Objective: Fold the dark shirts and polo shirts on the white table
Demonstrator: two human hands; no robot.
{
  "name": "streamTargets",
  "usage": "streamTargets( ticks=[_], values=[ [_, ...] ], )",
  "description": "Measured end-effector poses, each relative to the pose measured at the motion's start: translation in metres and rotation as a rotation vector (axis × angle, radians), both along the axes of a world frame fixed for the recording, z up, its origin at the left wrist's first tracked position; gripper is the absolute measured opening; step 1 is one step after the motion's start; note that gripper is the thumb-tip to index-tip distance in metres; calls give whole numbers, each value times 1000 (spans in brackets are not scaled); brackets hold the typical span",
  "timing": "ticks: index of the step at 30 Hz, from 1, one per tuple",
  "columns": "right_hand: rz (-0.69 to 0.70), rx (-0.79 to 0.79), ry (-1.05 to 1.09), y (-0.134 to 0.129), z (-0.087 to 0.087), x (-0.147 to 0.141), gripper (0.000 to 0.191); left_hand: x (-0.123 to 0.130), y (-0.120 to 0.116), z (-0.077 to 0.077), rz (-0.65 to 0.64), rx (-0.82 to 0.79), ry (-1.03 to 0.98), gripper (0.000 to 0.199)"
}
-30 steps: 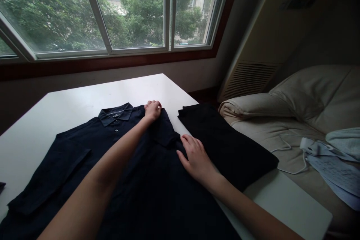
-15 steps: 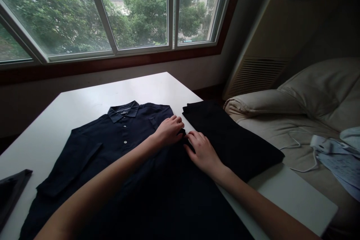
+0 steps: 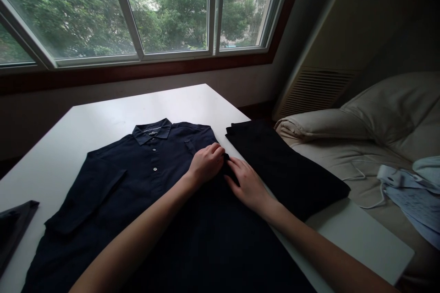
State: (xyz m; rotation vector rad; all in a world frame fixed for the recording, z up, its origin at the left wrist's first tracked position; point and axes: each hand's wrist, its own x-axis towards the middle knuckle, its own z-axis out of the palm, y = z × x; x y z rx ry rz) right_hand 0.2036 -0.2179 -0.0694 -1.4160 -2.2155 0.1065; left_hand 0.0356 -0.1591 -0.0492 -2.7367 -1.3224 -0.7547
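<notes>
A dark navy button-up shirt point(image 3: 137, 192) lies spread face up on a white table point(image 3: 113, 116), its collar pointing to the window. My left hand point(image 3: 208, 162) is closed on the dark cloth at the shirt's right-hand sleeve, fingers curled over a small pinched fold. Just beside it, my right hand point(image 3: 245, 181) rests on the shirt's edge with thumb and fingers apart, its fingertips touching the cloth near the fold. To the right of that hand lies a folded black garment point(image 3: 285, 169).
A dark folded item point(image 3: 15, 229) lies at the table's left edge. On the right stands a beige sofa point(image 3: 319, 126) with light blue cloth point(image 3: 412, 197) and a white cord on its seat. Behind the table are a window point(image 3: 172, 18) and a vented cabinet point(image 3: 314, 87).
My left hand's fingers have closed on the sleeve cloth, lifting a small fold. My right hand has barely moved. The view has shifted slightly.
</notes>
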Motion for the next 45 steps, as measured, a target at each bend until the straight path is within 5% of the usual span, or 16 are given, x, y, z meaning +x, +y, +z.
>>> streamTargets(
  ticks=[12,19,22,26,29,33,35,39,45],
  values=[
    [-54,15,-63,2,-3,-2,38,-4,-2,0,17,-100,-40,30],
    [15,27,-29,3,-2,-1,37,-28,3,36,-129,-164,25,50],
    [29,40,-45,2,2,-2,34,-47,5,52,-209,-316,46,51],
    [34,64,-91,1,5,-3,32,-67,12,57,-299,-647,44,26],
    [35,87,-118,0,8,-4,32,-78,26,49,-155,-568,-101,23],
    [80,108,-147,-2,10,-5,35,-89,46,18,374,-269,-153,32],
    [97,105,-172,-2,9,-6,38,-92,52,1,490,-235,-135,31],
    [50,82,-189,-1,6,-5,39,-93,55,-18,450,-173,-151,17],
    [-36,63,-151,2,1,-2,39,-92,53,-16,397,-151,-196,9]
  ],
)
